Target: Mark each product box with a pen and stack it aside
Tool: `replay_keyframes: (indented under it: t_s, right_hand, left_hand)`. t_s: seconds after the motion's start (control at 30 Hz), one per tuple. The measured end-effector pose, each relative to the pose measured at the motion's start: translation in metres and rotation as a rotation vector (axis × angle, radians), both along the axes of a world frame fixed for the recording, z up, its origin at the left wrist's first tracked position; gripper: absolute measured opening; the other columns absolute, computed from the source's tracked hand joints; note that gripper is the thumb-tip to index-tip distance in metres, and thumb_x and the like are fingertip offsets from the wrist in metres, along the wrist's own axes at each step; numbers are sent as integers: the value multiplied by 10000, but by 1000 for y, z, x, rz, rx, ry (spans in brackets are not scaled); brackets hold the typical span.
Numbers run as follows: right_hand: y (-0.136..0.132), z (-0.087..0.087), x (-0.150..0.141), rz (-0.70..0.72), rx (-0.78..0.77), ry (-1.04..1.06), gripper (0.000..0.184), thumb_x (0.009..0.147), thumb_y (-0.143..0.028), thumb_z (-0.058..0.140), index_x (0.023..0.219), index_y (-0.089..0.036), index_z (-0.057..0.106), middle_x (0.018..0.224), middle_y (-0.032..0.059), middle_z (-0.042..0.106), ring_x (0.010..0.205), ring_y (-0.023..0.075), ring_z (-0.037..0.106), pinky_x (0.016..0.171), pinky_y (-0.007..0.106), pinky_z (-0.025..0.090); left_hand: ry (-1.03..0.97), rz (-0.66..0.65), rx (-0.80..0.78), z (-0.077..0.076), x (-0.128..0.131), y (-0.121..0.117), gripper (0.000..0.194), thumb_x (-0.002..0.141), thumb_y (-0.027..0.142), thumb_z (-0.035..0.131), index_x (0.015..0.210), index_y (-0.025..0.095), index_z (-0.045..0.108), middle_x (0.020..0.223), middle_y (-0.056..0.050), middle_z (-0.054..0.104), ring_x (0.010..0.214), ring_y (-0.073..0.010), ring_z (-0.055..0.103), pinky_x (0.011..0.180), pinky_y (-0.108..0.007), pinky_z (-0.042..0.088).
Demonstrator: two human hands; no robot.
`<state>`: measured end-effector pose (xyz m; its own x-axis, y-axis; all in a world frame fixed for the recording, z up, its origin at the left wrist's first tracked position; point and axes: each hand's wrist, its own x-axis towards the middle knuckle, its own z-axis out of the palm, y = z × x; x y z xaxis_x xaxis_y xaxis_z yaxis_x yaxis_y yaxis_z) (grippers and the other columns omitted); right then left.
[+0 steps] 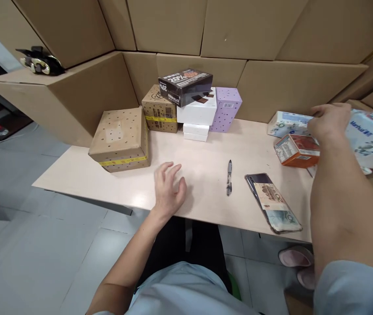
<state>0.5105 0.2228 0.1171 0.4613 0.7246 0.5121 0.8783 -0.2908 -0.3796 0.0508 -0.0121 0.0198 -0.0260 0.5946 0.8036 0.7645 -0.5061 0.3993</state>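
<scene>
My left hand [169,191] hovers at the table's front edge, fingers loosely bent and apart, holding nothing. At the far right my right hand [330,119] reaches between a small tissue pack [287,124] and a larger white-blue tissue pack [370,138]. Its fingers curl downward; their tips, and whatever they grip, are hidden. Just below that hand lies an orange box [299,151], partly covered by my forearm. A pen [229,177] rests mid-table. To its right is a phone [260,178] with banknotes [273,201] on its back.
A dotted carton [119,135] stands at the left. Further back, a brown box [160,109], a dark box [186,85], white boxes [196,113] and a purple box [227,109] are grouped together. Large cardboard boxes [298,92] wall the table's [202,162] back.
</scene>
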Motion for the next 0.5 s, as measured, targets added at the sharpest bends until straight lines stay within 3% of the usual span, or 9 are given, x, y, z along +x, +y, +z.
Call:
replay_keyframes:
  t_s: [0.1,0.2,0.3,0.4,0.5]
  right_hand:
    - [-24,2,-18,45,-40,65,480,800,12,650,1261,-54,764,1466,277,534,1345,269,561,988,417,422]
    - [-61,2,-48,170,31,117,465,782,-29,656,1222,-94,791,1447,253,555,1077,234,674,936,403,475]
    - [-103,-4,-81,370,116,193,387,814,-96,620,1148,-123,813,1413,241,583,807,167,660,828,396,520]
    - [-141,-17,-106,573,191,205,310,871,-214,610,1093,-138,813,1391,241,599,774,161,662,783,391,546]
    - [-166,-32,-122,657,138,147,284,895,-261,591,1064,-164,798,1340,200,635,741,156,666,771,390,571]
  left_hand:
    - [-13,240,158,21,-34,5,475,850,249,757,1302,253,611,1372,-135,477,1351,-365,486,1168,-653,401]
    - [-77,441,97,39,-73,18,634,762,399,878,1323,260,617,1511,-146,356,1497,-482,273,1216,-793,195]
    - [-124,515,-76,46,-95,36,690,674,496,931,1257,260,647,1589,-137,297,1547,-596,18,1143,-908,57]
    - [-169,576,-220,51,-96,48,645,615,508,953,1130,220,691,1618,-166,289,1527,-649,-56,1065,-958,80]
    - [-155,636,-288,57,-95,50,516,700,489,888,1102,214,718,1565,-188,406,1530,-583,114,1077,-900,224]
